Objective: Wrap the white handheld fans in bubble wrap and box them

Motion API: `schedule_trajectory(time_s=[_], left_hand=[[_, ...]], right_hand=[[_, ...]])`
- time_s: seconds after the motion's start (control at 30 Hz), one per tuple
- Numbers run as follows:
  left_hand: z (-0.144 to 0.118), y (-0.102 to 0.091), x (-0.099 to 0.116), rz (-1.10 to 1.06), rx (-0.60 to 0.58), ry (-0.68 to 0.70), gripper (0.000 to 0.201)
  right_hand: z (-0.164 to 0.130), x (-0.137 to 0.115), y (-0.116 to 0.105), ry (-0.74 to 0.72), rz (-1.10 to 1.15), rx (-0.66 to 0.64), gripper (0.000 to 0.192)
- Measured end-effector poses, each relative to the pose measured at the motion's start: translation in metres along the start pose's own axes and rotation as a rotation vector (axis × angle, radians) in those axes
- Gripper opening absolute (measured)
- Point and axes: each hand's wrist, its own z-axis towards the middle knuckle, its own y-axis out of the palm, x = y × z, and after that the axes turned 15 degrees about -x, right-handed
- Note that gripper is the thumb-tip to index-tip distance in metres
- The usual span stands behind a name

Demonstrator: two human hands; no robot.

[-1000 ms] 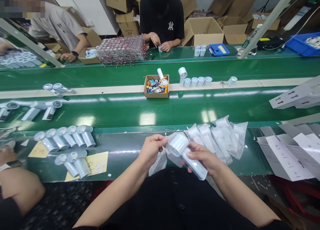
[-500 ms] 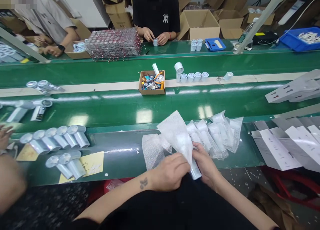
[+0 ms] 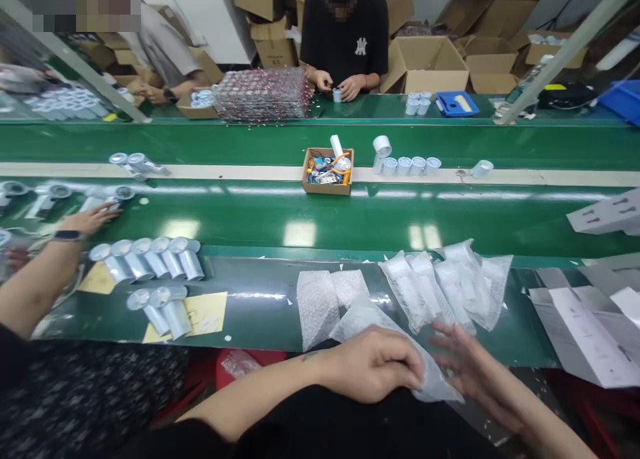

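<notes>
At the table's [image 3: 260, 316] near edge, the left hand [image 3: 377, 366] pinches a white wrap [image 3: 434, 381], its length slanting rightward toward the loosely spread right hand [image 3: 467, 369], just beside.

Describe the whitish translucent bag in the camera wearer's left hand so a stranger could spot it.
Find the dark green workbench nearest the camera, then its near edge right of centre. There, the camera wearer's left hand grips a whitish translucent bag. Beyond it lie flat bubble-wrap pieces on the left and bulging translucent bags on the right, but only this one is gripped.
</notes>
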Motion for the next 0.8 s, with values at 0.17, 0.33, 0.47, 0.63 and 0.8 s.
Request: schedule_trajectory(time_s=[0.17,0.33,0.47,0.63,0.8], left_hand=[[-0.018,-0.021,-0.038,0.09,-0.048,-0.004,0.005],[-0.188,-0.088,-0.062,0.126,1.605,-0.982,0.028],[-0.299,-0.11,-0.081,0.02,1.822,-1.289,0.055],[-0.335,-0.117,-0.104,-0.007,1.75,-1.372,0.046],[-0.309,-0.109,-0.1,0.045,1.67,-1.194,0.033]], right_hand=[[0.055,0.0,0.015,0.011,-0.212,-0.117,0.072],[0.114,0.026,0.005,-0.208,-0.483,0.21,0.07],[0.159,0.06,-0.008,-0.436,-0.764,0.506,0.067],[0.166,0.064,-0.006,-0.588,-1.188,0.565,0.049],[0.131,0.023,0.059,-0.567,-0.928,0.417,0.038]])
